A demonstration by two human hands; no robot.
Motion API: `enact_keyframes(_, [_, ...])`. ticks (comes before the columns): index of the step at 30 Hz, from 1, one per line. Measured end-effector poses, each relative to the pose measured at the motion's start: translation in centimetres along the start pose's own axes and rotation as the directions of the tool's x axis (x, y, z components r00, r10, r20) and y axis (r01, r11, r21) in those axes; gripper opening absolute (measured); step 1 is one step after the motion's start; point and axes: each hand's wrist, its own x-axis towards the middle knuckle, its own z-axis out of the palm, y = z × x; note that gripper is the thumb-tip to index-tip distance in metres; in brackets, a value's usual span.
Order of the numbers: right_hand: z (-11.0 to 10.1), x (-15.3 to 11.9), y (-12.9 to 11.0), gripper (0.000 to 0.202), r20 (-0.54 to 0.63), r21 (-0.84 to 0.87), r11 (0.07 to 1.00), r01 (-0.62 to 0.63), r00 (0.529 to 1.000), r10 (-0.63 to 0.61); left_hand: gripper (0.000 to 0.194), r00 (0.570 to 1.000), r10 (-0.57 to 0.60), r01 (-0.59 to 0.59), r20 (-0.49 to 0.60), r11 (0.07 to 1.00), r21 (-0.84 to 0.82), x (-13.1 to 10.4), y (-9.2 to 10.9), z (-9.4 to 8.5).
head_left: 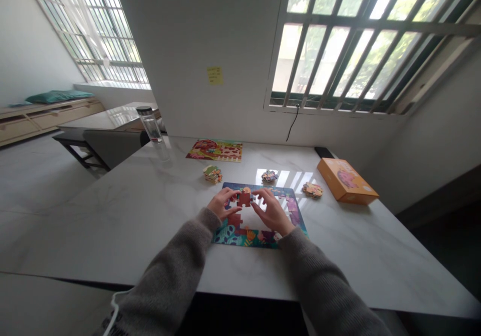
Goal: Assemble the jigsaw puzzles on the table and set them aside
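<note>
A reddish-brown jigsaw puzzle piece (244,199) is held up over the puzzle frame (227,235). My left hand (224,203) pinches its left side between thumb and fingers. My right hand (273,211) grips at its right edge, where a small dark bit also shows between the fingertips; whether that belongs to the same piece I cannot tell. Below, the frame has a colourful sea-like border, with joined pieces around a bare white middle. My hands cover part of its upper area and right side.
Behind the frame lie three piles of pieces: a green-topped pile (212,174), a bluish pile (269,176) and an orange pile (312,190). A farm picture board (215,150) lies farther back. An orange box (346,180), black phone-like object (323,153) and glass bottle (150,125) stand around the table (112,225).
</note>
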Motion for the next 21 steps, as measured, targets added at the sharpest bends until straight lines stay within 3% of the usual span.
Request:
enact_keyframes(2, [-0.3,0.0,-0.1,0.036,0.036,-0.016,0.995,0.101,0.994,-0.1,0.049,1.0,0.006,-0.006,0.018,1.0,0.004,0.0,-0.1,0.1])
enact_keyframes(5, [-0.2,-0.1,-0.1,0.032,0.108,-0.014,0.985,0.174,0.979,-0.172,0.049,0.998,0.011,-0.012,0.054,1.0,0.02,-0.1,0.0,0.2])
enact_keyframes(10, [-0.3,-0.3,0.4,0.02,0.192,-0.047,0.989,0.137,0.973,-0.126,0.037,0.997,-0.012,-0.001,0.078,0.986,0.169,-0.2,-0.1,0.1])
enact_keyframes(15, [-1.3,-0.9,0.7,0.02,0.32,-0.094,0.991,0.099,0.945,-0.064,0.027,0.996,-0.082,0.071,0.023,0.95,0.305,-0.3,-0.8,-0.1])
enact_keyframes(21, [-1.6,-1.7,0.8,0.023,0.345,-0.145,0.985,0.088,0.938,-0.032,0.026,0.992,-0.092,0.055,0.083,0.927,0.371,-0.5,-1.5,0.3])
